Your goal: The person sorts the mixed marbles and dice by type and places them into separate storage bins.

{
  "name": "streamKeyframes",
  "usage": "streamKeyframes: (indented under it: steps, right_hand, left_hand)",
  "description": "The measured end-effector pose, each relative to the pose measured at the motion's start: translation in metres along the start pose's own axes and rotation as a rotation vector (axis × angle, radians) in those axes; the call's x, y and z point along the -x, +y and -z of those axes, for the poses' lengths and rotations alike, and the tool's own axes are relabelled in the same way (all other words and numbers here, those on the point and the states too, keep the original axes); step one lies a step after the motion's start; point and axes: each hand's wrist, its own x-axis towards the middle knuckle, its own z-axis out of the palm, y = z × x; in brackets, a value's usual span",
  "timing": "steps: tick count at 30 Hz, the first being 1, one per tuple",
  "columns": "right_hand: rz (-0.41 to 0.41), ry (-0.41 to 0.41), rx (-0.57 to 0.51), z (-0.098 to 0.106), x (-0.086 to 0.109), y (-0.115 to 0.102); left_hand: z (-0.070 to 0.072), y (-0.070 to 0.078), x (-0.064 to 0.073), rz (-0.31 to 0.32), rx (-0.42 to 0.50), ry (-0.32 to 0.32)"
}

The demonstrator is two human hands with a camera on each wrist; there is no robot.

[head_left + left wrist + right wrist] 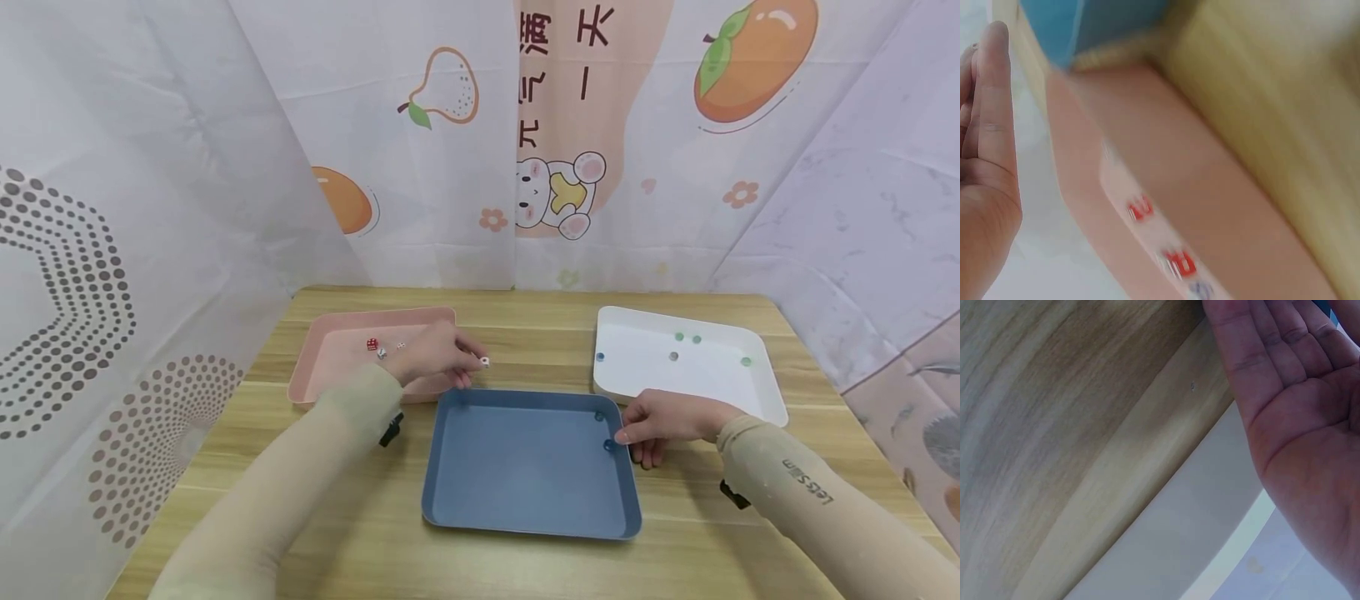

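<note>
My left hand pinches a small white die at its fingertips, over the wood between the pink tray and the blue tray. Behind that hand, the pink tray holds a red die and small pale dice. My right hand is over the right rim of the blue tray, fingers loosely bent. Right by its thumb tip lies a dark blue marble inside the tray; another dark marble lies behind it. In the right wrist view the palm shows, with the fingertips out of frame.
A white tray stands at the back right, holding green marbles, a blue marble and a greyish one. All three trays rest on a wooden table. A printed curtain hangs behind.
</note>
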Motion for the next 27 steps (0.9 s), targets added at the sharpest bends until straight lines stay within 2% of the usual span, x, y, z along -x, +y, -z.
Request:
streamKeyframes:
  steps: [3,6,13,22,27]
  right_hand:
    - [-0.004,-0.001,-0.003,0.0,-0.001,0.001]
    - [-0.007,0.0,-0.006,0.0,-0.001,0.002]
    - [-0.009,-0.008,0.006,0.001,-0.002,0.002]
    - [-0.015,-0.005,0.007,0.001,-0.002,0.002]
    - [-0.008,-0.003,0.008,0.001,-0.002,0.001]
  left_hand:
    - [0.016,-0.009,-0.003,0.014,-0.016,0.026]
    - [0.029,-0.016,-0.004,0.045,0.005,0.056]
    - [0.053,-0.029,-0.005,0.083,0.01,0.099]
    - [0.069,-0.04,-0.014,0.135,-0.002,0.149]
    - [0.071,-0.043,-0.018,0.183,-0.007,0.138]
